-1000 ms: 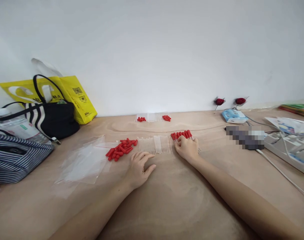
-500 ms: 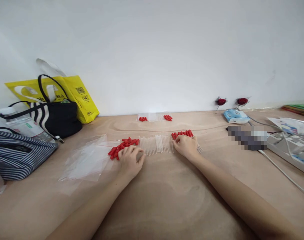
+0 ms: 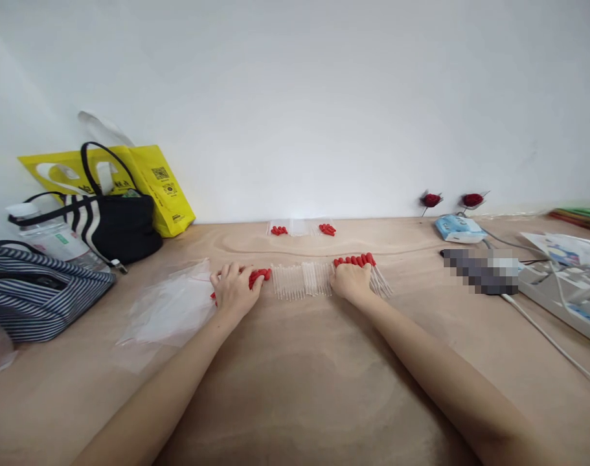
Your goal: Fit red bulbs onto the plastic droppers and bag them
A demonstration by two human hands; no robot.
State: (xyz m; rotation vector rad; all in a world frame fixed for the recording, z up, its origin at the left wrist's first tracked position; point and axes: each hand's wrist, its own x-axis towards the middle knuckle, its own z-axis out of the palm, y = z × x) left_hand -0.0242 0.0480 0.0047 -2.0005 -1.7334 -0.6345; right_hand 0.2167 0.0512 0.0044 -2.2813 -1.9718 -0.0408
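Observation:
My left hand (image 3: 235,290) lies over a pile of small red caps (image 3: 258,277), fingers spread and the thumb reaching along its right side. It hides much of the pile. To its right, thin clear sticks (image 3: 289,281) lie side by side in a row. My right hand (image 3: 351,281) is at the right end of that row, its fingers curled. What they hold is hidden. Just beyond and beside it are several sticks with red caps (image 3: 367,260) on their far ends, their pale shafts fanning toward me.
Clear plastic bags (image 3: 171,310) lie left of the pile. A clear packet with red pieces (image 3: 299,226) sits by the wall. Striped pouch (image 3: 56,298), black bag (image 3: 114,226) and yellow bag (image 3: 171,194) stand left. On the right are a tissue pack (image 3: 457,228), a phone (image 3: 479,272) and a keyboard (image 3: 561,291).
My left hand has shifted left and away from me, now covering more of the red pile. My right hand has moved slightly left and curled, uncovering more capped sticks.

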